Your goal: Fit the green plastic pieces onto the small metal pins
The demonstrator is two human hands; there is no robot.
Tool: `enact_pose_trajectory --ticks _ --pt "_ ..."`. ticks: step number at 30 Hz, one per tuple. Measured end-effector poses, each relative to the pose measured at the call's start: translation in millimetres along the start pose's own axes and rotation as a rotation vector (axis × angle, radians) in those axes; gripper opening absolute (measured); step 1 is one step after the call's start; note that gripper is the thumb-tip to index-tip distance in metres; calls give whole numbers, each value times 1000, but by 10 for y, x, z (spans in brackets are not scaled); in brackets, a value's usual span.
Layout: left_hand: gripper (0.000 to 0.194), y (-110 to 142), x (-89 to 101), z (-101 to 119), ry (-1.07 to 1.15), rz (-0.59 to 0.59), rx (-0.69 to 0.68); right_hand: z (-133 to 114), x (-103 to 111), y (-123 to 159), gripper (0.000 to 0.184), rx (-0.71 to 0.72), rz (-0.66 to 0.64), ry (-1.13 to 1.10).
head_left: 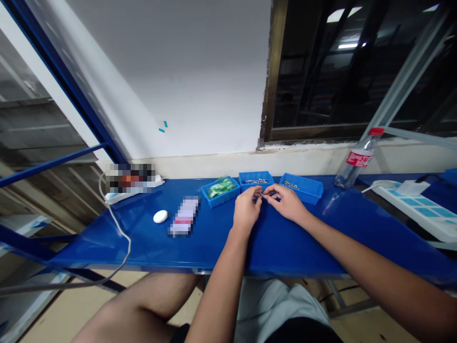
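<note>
Small piece [262, 194] in the head view sits pinched between the left hand [246, 206] and right hand [286, 203], both narrowed onto it (its exact shape is too tiny to tell), above the blue table [282, 247], near the middle tray [246, 176] of metal parts [257, 181].

A small greyish piece [262, 194], slim and too tiny to make out fully, is pinched between the fingers of the left hand [245, 208] and right hand [288, 204], just near of the middle blue tray [255, 175].
</note>
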State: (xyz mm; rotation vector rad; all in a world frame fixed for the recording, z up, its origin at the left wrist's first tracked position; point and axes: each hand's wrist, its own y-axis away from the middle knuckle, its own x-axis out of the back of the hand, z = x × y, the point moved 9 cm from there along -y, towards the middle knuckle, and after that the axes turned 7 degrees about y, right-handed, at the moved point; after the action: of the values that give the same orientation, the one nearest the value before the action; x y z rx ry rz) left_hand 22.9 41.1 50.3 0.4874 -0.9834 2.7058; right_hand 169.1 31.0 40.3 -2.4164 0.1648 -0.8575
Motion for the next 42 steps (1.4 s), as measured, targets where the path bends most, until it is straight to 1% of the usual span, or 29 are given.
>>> enact_pose_trajectory --ticks 3,6,10,13,15,18,21,23,25,29,31,33,38,42 --pt "38 7 -22 24 -26 -21 -30 113 -15 -5 15 -69 16 -108" --pt "41 7 -25 32 -7 -21 -45 206 -61 3 20 -132 10 -228" --pt "44 -5 -3 -1 76 14 -18 316 -138 19 30 -220 4 -382" --pt "46 -9 -10 -51 117 20 25 339 -145 16 31 -227 20 -423" --pt "45 -6 -9 -73 105 21 47 316 -119 7 26 -195 23 -344" --pt "42 5 49 -67 14 55 55 226 -65 -7 14 -99 5 -66" --pt "43 17 156 -61 -66 125 71 143 -51 -1 16 -4 -34 201" --pt "42 21 231 -75 -89 181 93 127 -81 14 19 35 -80 321" --pt "40 23 289 -103 -95 228 120 115 -136 31 23 78 -133 382" --pt "40 24 330 -153 -92 267 167 38 -257 45 28 215 -210 367" --pt "38 25 320 -153 -104 257 173 14 -295 32 26 253 -234 345" --pt "36 24 287 -138 -118 222 165 14 -292 7 24 250 -229 334" --pt "35 19 133 -79 -145 74 113 63 -179 -27 20 126 -160 340" --pt "31 21 35 -80 -194 -2 100 79 -90 -24 14 20 -85 184"
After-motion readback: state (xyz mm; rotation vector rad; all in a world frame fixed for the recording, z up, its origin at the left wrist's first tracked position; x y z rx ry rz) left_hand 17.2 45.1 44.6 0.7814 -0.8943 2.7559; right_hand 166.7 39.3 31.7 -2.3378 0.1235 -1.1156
